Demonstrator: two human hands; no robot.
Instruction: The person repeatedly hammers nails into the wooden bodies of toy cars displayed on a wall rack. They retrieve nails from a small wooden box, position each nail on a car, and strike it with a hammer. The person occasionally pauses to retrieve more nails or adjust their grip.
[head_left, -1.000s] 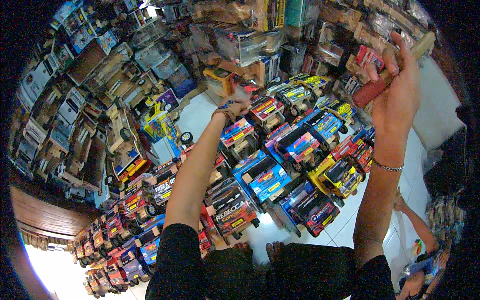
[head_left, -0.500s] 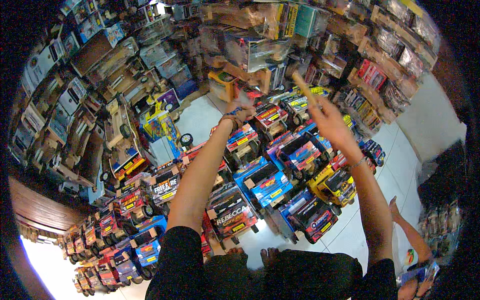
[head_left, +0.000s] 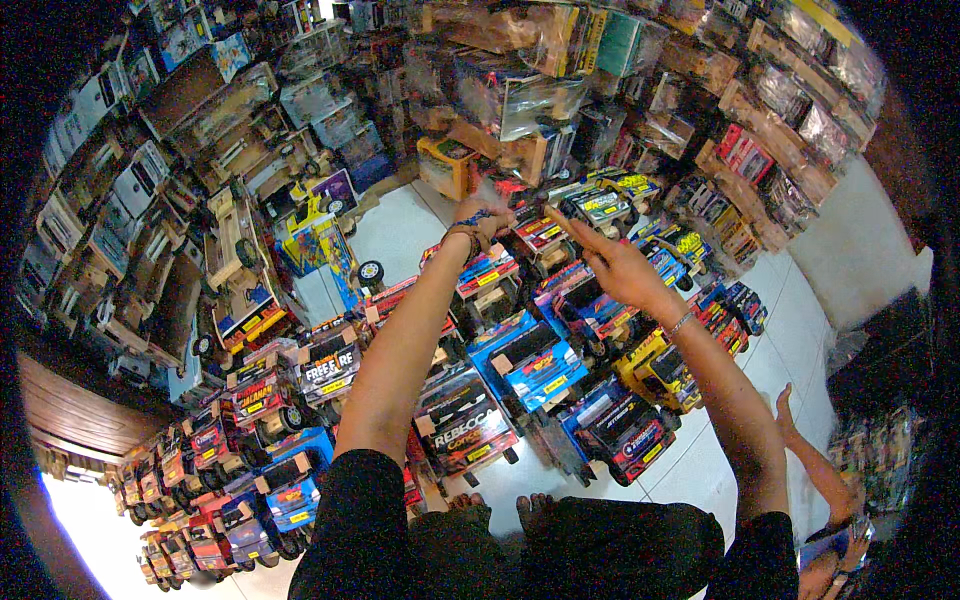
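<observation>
My left hand (head_left: 483, 225), with a bracelet at the wrist, is closed among the toy trucks near the middle. What its fingers hold is too blurred to make out. In my right hand (head_left: 630, 272) is a hammer-like tool with a pale wooden handle (head_left: 566, 222), slanting toward the left hand; its far end is unclear. Just beyond and between the hands sits a red and black toy truck (head_left: 541, 229). Closer to me stand a blue toy truck (head_left: 528, 362), a black and white one (head_left: 464, 424) and a dark blue one (head_left: 622, 432).
Several toy trucks (head_left: 295, 490) line up at the lower left. Stacked wooden truck bodies (head_left: 235, 245) rise on the left, wrapped ones (head_left: 770, 150) at the back right. White tiles (head_left: 770, 350) show at right, where another person's arm (head_left: 815, 465) reaches in.
My right hand has swung down and left, bringing the wooden-handled tool from raised to beside my left hand. The left hand has stayed nearly in place.
</observation>
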